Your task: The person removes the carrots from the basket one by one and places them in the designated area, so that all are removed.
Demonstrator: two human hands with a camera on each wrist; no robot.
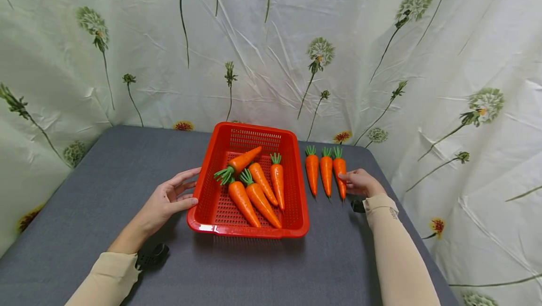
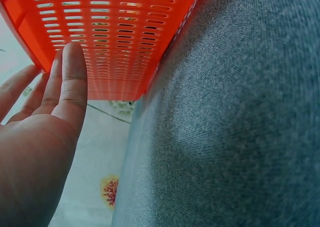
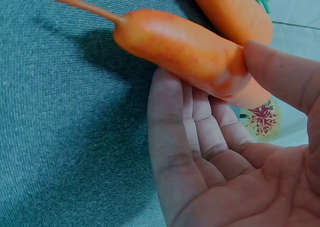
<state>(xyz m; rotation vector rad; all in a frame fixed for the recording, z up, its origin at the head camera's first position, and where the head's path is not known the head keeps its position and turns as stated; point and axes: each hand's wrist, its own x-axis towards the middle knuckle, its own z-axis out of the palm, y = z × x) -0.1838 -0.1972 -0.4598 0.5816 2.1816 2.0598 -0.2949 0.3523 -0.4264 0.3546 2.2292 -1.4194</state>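
Note:
A red plastic basket with slotted walls stands mid-table, several orange carrots with green tops lying in it. At its left side is my left hand; the fairly straight fingers touch the outer wall, as the left wrist view shows along the slotted side. To the right of the basket, three carrots lie side by side, tops toward the back. My right hand pinches the rightmost carrot, thumb on one side and fingers on the other. Its thin tip points free of the hand.
The left carrot and middle carrot of the row lie close beside the pinched one. Grey cloth covers the table. A white curtain with dandelion prints hangs behind and along the right edge.

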